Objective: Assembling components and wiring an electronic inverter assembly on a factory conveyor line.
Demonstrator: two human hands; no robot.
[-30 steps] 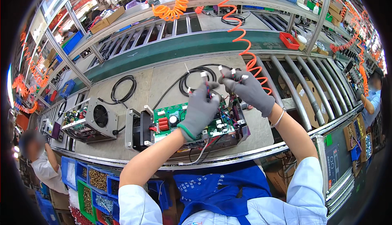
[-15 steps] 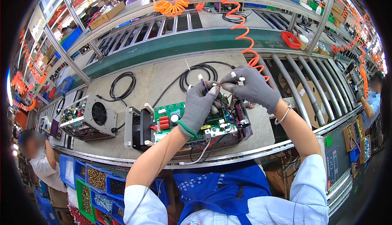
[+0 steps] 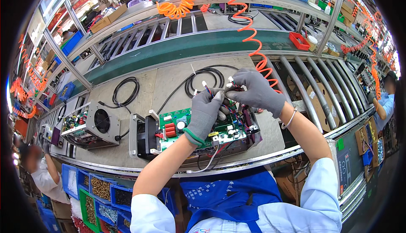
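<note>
Both my hands wear grey gloves and meet over an opened metal unit with a green circuit board (image 3: 185, 113) and a black fan end (image 3: 149, 135). My left hand (image 3: 206, 112) pinches a bundle of thin coloured wires, whose white plug (image 3: 204, 83) sticks up past the fingers. In my right hand (image 3: 259, 92), fingers closed, are more wires with white connectors (image 3: 231, 80). The fingertips of both hands almost touch, hiding where the wires run. A loose white cable (image 3: 210, 162) hangs over the unit's near side.
A second unit with a round fan (image 3: 102, 121) stands at the left, beside a coiled black cable (image 3: 128, 90). Metal rollers (image 3: 311, 91) lie at the right. An orange coiled hose (image 3: 262, 61) hangs close to my right hand. Screw bins (image 3: 100, 186) sit lower left; co-workers are at both sides.
My right hand has shifted slightly left, and its connectors now sit nearer my left hand. The red wire stretched between the hands no longer shows. The white plug above my left hand has tilted.
</note>
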